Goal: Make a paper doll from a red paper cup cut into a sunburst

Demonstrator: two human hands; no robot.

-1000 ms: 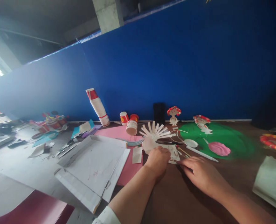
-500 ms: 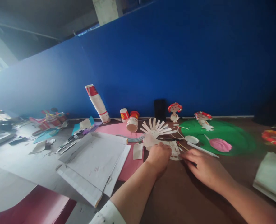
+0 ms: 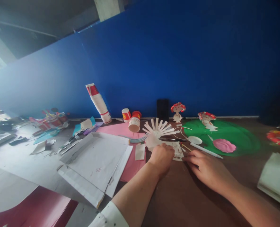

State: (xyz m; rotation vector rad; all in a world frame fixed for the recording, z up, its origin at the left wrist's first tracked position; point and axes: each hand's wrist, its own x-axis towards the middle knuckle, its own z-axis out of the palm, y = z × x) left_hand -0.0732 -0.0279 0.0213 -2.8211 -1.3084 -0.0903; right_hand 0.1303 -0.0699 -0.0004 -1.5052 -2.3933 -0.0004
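Note:
My left hand (image 3: 161, 158) rests with curled fingers on a pale paper cutout (image 3: 177, 152) with a drawing on it, lying on the dark table. It presses or grips the cutout there and hides part of it. At the cutout's right edge is my right hand (image 3: 202, 164), its fingers drawn together. Whatever they may hold is too small to make out. Just beyond the hands lies a paper cup cut into spread strips (image 3: 158, 129). Thin sticks (image 3: 186, 147) lie between the fingers and a white pen-like stick (image 3: 206, 150).
Left of my hands lie pink paper (image 3: 135, 167) and a white box lid (image 3: 99, 164). Behind stand stacked paper cups (image 3: 98, 104) and a small paper doll (image 3: 177, 112). A green sheet (image 3: 241, 138) holds a pink oval piece (image 3: 224, 145). A blue partition (image 3: 177, 56) closes the back.
The view has shifted very slightly. Both hands keep almost the same place at the cutout, with the right fingertips moved only a little.

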